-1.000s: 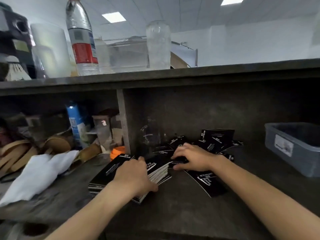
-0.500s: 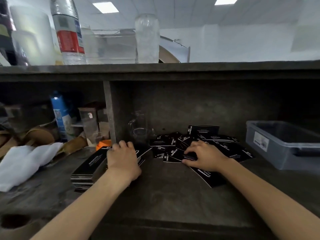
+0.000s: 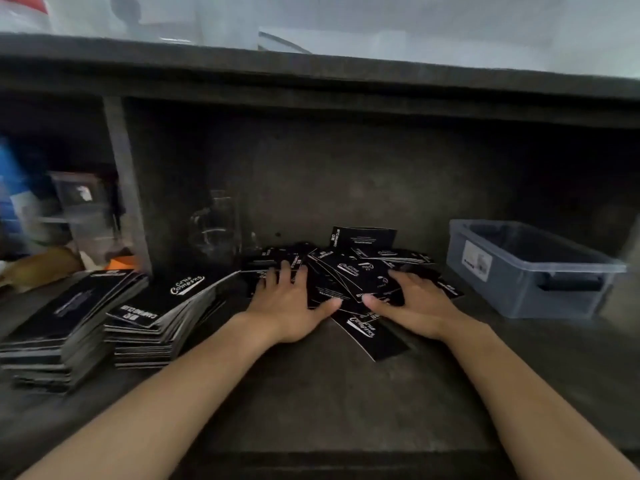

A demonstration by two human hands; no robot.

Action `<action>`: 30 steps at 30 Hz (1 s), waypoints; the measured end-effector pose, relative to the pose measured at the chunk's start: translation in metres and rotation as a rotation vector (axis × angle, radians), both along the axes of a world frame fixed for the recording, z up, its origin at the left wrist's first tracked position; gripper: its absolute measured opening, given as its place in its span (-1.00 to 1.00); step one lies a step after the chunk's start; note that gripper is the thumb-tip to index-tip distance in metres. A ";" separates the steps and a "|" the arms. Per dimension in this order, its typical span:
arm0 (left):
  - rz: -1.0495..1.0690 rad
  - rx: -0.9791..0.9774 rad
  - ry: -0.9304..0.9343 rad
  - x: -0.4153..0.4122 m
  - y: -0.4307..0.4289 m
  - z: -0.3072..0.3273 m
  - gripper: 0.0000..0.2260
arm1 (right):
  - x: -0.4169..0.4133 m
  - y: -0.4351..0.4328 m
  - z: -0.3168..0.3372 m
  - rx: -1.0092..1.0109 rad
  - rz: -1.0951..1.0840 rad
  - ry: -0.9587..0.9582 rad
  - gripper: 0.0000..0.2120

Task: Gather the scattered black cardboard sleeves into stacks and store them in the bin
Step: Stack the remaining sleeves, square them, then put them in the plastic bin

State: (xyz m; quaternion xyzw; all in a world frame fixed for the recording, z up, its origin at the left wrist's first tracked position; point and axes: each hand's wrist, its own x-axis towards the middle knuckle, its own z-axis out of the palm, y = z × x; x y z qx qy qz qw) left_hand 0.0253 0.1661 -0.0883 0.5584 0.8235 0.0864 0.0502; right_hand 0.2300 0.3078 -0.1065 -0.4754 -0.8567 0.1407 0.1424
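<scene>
Loose black sleeves (image 3: 349,271) with white lettering

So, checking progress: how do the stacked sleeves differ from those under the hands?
The left stacks are piled high, roughly aligned, untouched; the loose pile is low, fanned at mixed angles, with the left hand and right hand flat on it. Both are black with white print, outside the bin.

Dim and grey inside the recess, washed out and bright above the shelf top (image 3: 311,74). Smeared by motion blur at far left and along the top, slightly soft at the bin (image 3: 502,282) on the right. Sharpest mid-scene. Bowed toward the edges.
</scene>
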 end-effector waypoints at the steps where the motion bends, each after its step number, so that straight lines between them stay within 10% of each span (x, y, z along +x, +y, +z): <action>1: 0.027 0.029 -0.042 -0.005 0.012 -0.005 -0.09 | -0.003 -0.001 -0.002 0.021 0.033 -0.002 0.12; 7: -0.069 0.214 -0.063 -0.018 0.038 -0.018 -0.22 | -0.015 -0.010 0.001 0.079 0.131 0.091 -0.14; 16: 0.015 0.594 -0.574 -0.026 0.036 -0.019 -0.24 | -0.033 -0.012 0.005 -0.071 0.105 0.363 -0.27; 23: 0.146 0.768 -0.985 -0.031 0.032 -0.011 -0.42 | -0.025 -0.004 0.002 0.051 0.044 0.682 -0.77; 30: 0.162 0.814 -0.888 -0.041 0.031 -0.013 -0.87 | -0.022 -0.004 0.000 -0.017 -0.005 0.749 -0.89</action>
